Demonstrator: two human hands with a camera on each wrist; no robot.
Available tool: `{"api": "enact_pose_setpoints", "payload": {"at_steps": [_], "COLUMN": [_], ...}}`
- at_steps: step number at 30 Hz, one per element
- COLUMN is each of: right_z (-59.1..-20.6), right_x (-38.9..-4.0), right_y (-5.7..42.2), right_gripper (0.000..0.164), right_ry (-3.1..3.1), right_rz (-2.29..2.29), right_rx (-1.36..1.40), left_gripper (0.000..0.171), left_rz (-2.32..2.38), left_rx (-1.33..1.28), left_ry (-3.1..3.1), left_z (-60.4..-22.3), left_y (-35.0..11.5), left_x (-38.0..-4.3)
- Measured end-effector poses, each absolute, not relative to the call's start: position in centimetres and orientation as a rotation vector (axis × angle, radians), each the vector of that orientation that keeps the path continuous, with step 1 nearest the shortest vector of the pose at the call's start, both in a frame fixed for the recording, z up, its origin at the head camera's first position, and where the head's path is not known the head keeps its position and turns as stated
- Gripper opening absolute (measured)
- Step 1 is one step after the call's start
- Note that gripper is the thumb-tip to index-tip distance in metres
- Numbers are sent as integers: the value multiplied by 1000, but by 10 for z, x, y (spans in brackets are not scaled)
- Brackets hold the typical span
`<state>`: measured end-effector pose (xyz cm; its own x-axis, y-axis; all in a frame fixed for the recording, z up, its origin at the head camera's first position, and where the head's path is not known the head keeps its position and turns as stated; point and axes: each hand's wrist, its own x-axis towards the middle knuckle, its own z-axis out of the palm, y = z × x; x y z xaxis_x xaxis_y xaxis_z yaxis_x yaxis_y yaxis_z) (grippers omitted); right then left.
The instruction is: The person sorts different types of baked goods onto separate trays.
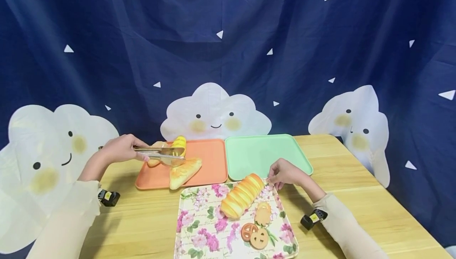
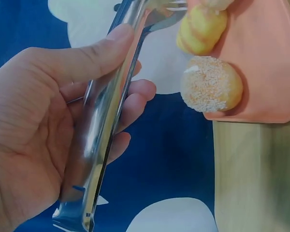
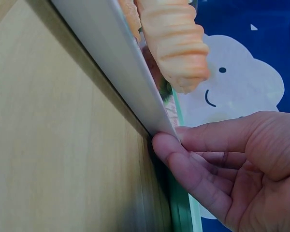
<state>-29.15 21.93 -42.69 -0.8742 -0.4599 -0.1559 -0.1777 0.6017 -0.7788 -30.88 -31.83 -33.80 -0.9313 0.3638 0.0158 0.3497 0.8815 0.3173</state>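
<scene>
My left hand (image 1: 122,149) grips a pair of metal tongs (image 2: 104,130), thumb on one side and fingers round the other. The tongs' far end lies over the orange tray (image 1: 213,172), beside a yellow bread (image 1: 179,143) and above a triangular pastry (image 1: 187,173). Whether the tongs touch either, I cannot tell. A round bread with white sprinkles (image 2: 210,84) sits at the tray's edge in the left wrist view. My right hand (image 1: 286,173) pinches the rim of the floral tray (image 1: 199,227) at its far right corner, close to a long ridged bread (image 1: 242,195).
On the floral tray also lie a pineapple-shaped cookie (image 1: 263,214), a brown cookie (image 1: 248,232) and a round tan cookie (image 1: 259,238). A green tray (image 1: 263,156) stands beside the orange one. Behind the wooden table (image 1: 356,195) hangs a dark blue curtain (image 1: 249,69).
</scene>
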Motion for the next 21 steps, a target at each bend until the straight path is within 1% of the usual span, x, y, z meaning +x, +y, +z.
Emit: {"api": "enact_pose_setpoints", "payload": {"at_steps": [3, 5, 12, 17, 19, 21], "right_z": [-427, -427, -425, -425, -425, -425], "right_x": [-291, -291, -289, -289, -290, -290], "right_y": [219, 219, 219, 219, 219, 219], "right_gripper": [11, 11, 11, 11, 11, 12], "right_ry": [2487, 2486, 2483, 2486, 2482, 2482], "right_rz": [-1160, -1163, -1166, -1159, -1153, -1145], "right_rx": [-509, -504, -497, -496, -486, -485], "left_gripper": [53, 55, 53, 49, 51, 56], "left_rz": [491, 489, 542, 639, 653, 643], "left_rx": [573, 558, 535, 566, 567, 548], "left_ry": [3000, 3004, 3027, 3059, 3073, 3089], "left_z": [-336, -336, -335, -330, -328, -326], "left_y": [-320, -320, -316, -300, -291, -281], "left_x": [-306, -304, -299, -293, -290, -287]}}
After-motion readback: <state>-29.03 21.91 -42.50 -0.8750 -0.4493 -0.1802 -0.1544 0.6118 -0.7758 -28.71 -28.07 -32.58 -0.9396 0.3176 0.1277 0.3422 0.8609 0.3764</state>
